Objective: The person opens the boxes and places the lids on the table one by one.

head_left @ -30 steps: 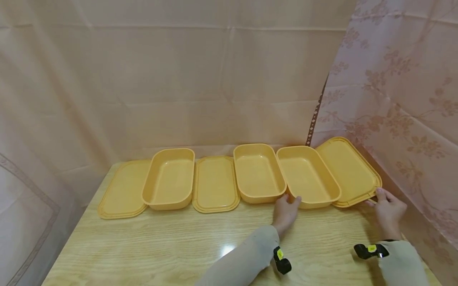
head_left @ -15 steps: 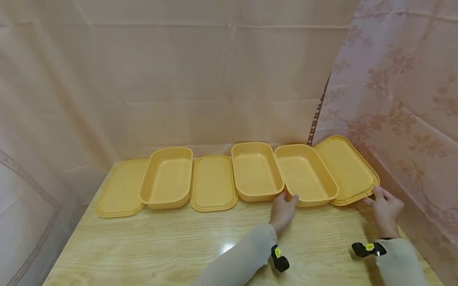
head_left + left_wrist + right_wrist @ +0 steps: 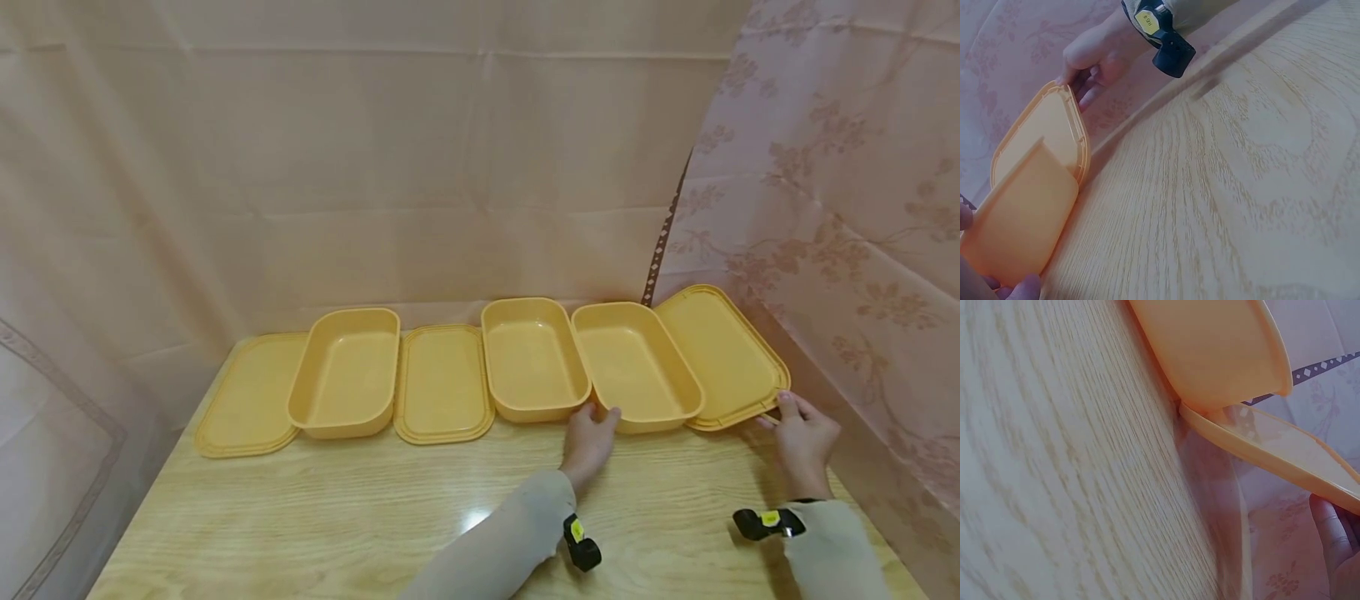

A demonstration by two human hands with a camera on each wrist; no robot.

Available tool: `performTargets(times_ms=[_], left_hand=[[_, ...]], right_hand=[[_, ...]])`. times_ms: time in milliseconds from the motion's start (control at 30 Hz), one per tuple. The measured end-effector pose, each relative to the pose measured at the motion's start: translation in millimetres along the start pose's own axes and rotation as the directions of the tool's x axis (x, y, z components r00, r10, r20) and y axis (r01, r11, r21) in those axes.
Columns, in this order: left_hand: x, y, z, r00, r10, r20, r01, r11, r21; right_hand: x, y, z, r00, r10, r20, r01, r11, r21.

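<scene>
My left hand point(image 3: 588, 442) holds the near left corner of the rightmost yellow plastic food container point(image 3: 637, 362), which has no lid on it. Its fingertips point(image 3: 1025, 289) show low against that container's wall in the left wrist view. With thumb and fingers, my right hand point(image 3: 806, 442) pinches the near right corner of a yellow lid point(image 3: 723, 354). That lid tilts, its right side raised off the table and its left edge low against the container. In the right wrist view, the lid point(image 3: 1272, 459) slopes up from the container's base towards the thumb point(image 3: 1330, 534).
Left of these, in one row, are a second open container point(image 3: 534, 354), a flat lid point(image 3: 444, 383), a third open container point(image 3: 347, 371) and another lid point(image 3: 251, 396). The wooden table point(image 3: 337, 517) meets a beige cloth point(image 3: 375, 167) behind and a flowered cloth point(image 3: 862, 208) at right.
The whole scene has shifted slightly left in the head view. Both hands keep their holds, and the containers and lids stay in the same arrangement.
</scene>
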State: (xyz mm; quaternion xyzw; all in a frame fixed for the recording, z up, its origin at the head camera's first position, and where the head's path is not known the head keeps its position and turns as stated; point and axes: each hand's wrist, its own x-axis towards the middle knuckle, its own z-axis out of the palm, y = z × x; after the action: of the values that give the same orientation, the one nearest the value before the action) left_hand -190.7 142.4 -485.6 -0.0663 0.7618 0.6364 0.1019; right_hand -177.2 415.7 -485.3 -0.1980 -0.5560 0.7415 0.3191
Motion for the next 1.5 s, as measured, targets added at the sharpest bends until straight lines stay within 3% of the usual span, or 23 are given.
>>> performTargets(times_ms=[267,500,733,1000,1267,1500], left_hand=[[-0.4,0.0,-1.4,1.0,0.004,0.004,-0.004,1.0,-0.011],[0.0,-0.6,2.9,1.0,0.018,-0.018,-0.018,1.0,0.007],[0.7,-1.8,3.4,0.999,0.035,-0.022,-0.034,0.999,0.026],[1.4,-0.2,3.4,0.997,0.058,-0.043,-0.057,0.998,0.042],[0.3,-1.0,4.9,0.997,0.052,-0.055,-0.05,0.998,0.04],[-1.9,-0.1,5.7,0.999,-0.005,-0.054,0.005,1.0,-0.012]], right_hand=[[29,23,-17.2,0.985,0.138,-0.105,-0.132,0.989,0.064],[-1,-16,1.8,0.96,0.236,-0.15,-0.256,0.956,-0.139],[-2,-18,-2.4,0.959,0.249,-0.133,-0.266,0.956,-0.127],[6,-19,-11.0,0.944,0.308,-0.12,-0.322,0.939,-0.122],[9,-21,-11.9,0.918,0.382,-0.108,-0.397,0.887,-0.237],[13,-19,-17.1,0.903,0.419,-0.092,-0.421,0.825,-0.378]])
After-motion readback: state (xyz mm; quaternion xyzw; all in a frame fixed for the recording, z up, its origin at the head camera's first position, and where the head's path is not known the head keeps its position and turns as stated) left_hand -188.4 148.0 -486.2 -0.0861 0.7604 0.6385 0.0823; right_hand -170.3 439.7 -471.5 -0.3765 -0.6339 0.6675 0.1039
